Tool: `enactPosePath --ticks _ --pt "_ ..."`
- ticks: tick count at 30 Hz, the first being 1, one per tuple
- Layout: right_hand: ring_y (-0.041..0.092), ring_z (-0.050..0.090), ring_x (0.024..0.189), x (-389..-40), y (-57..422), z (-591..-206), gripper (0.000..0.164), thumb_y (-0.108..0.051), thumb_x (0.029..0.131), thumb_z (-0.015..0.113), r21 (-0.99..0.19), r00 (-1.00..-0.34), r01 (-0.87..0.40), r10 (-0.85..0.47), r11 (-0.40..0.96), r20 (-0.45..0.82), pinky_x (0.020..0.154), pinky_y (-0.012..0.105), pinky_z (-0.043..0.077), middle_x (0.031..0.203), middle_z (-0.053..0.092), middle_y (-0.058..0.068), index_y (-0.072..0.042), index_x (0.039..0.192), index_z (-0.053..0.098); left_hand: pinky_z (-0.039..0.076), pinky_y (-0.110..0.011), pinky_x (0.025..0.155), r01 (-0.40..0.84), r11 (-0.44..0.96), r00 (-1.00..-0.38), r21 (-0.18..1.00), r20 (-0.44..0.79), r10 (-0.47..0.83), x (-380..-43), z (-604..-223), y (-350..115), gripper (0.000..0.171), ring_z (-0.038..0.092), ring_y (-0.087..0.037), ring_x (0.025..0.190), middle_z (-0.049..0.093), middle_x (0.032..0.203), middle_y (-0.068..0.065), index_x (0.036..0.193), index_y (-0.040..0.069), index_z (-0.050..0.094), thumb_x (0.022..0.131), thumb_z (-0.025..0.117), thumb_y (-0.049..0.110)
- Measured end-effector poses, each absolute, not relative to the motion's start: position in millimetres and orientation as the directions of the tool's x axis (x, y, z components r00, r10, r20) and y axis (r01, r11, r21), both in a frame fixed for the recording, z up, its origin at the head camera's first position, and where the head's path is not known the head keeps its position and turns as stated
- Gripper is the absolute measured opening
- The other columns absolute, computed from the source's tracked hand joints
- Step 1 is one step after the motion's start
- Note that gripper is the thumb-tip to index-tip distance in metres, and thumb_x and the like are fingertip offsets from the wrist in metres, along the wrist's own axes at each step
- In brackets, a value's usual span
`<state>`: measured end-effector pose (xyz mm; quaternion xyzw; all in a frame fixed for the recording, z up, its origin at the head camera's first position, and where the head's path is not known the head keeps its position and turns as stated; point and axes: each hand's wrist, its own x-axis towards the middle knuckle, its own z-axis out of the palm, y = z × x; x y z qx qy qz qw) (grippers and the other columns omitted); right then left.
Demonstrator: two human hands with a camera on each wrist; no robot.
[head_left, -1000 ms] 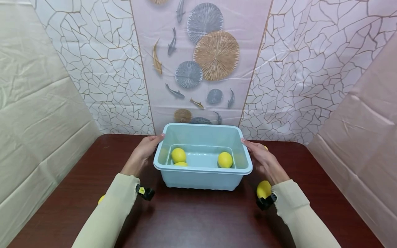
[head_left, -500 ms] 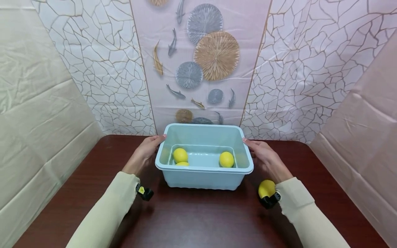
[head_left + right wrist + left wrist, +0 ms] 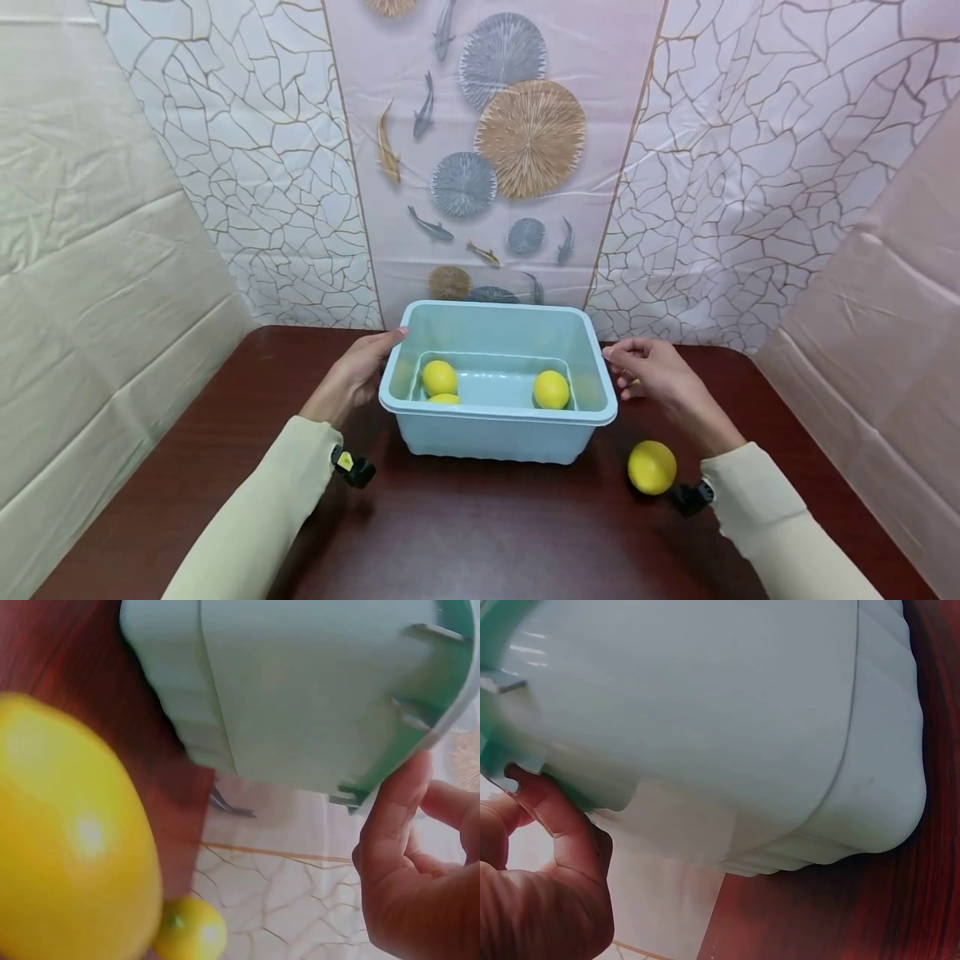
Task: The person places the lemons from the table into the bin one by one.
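Observation:
A pale blue plastic tub (image 3: 487, 435) stands on the dark table, with two lemons (image 3: 439, 378) at its inner left and one lemon (image 3: 551, 389) at its inner right. My left hand (image 3: 358, 367) grips the tub's left rim, thumb on top; in the left wrist view its fingers (image 3: 562, 825) curl under the lip. My right hand (image 3: 656, 375) is beside the right rim, fingers loosely bent and holding nothing. From the right wrist view, a fingertip (image 3: 412, 776) is at the rim's edge; whether it touches, I cannot tell.
On the table right of the tub lies a lemon (image 3: 652, 467), large and close in the right wrist view. Another lemon (image 3: 193, 930) lies farther back, mostly hidden by my right hand in the head view. A patterned cloth (image 3: 465, 250) hangs behind the table.
My right hand has let go of the tub's right rim and moved slightly right, uncovering more of the nearer lemon. The left hand keeps its grip; the tub stays about where it was.

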<state>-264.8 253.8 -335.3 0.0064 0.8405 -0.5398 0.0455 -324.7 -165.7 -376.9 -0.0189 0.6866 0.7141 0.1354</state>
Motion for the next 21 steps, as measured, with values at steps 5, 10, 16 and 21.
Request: enactPosePath --ticks 5,10,16,21 --pt "0.023 0.062 0.081 -252.7 257.2 -330.0 0.032 -0.027 0.108 0.062 -0.822 -0.997 -0.073 -0.056 0.565 0.050 0.065 0.033 0.060 0.106 0.065 0.015 0.003 0.118 0.063 0.057 -0.046 0.099 -0.223 -0.032 -0.962 0.974 -0.215 0.171 -326.4 -379.1 -165.2 0.060 0.070 -0.021 0.112 0.063 0.140 -0.019 0.152 -0.003 0.049 0.110 0.054 0.039" --pt "0.024 0.063 0.077 -237.7 258.8 -329.8 0.023 -0.025 0.106 0.067 -0.675 -0.981 -0.177 -0.077 0.716 0.175 0.063 0.032 0.059 0.092 0.067 0.012 -0.003 0.112 0.066 0.056 -0.046 0.099 -0.242 -0.039 -0.956 0.970 -0.231 0.180 -326.6 -379.8 -167.6 0.061 0.071 -0.020 0.112 0.066 0.138 -0.017 0.152 -0.003 0.049 0.109 0.057 0.040" --pt "0.025 0.067 0.086 -227.0 258.8 -329.6 0.016 -0.019 0.101 0.073 -0.552 -0.957 -0.257 -0.130 0.793 0.258 0.073 0.035 0.054 0.097 0.072 0.008 -0.006 0.110 0.069 0.061 -0.040 0.090 -0.255 -0.057 -0.951 0.965 -0.240 0.196 -328.5 -380.6 -169.0 0.061 0.071 -0.013 0.099 0.071 0.120 -0.006 0.152 -0.003 0.048 0.108 0.058 0.039" --pt "0.026 0.070 0.095 -219.5 261.2 -330.2 0.018 -0.016 0.098 0.077 -0.518 -0.941 -0.311 -0.181 0.797 0.288 0.078 0.037 0.056 0.101 0.073 0.006 -0.007 0.112 0.069 0.062 -0.039 0.087 -0.269 -0.084 -0.945 0.959 -0.247 0.213 -329.0 -380.6 -170.0 0.060 0.071 -0.011 0.093 0.071 0.117 -0.005 0.150 -0.003 0.049 0.108 0.059 0.039"
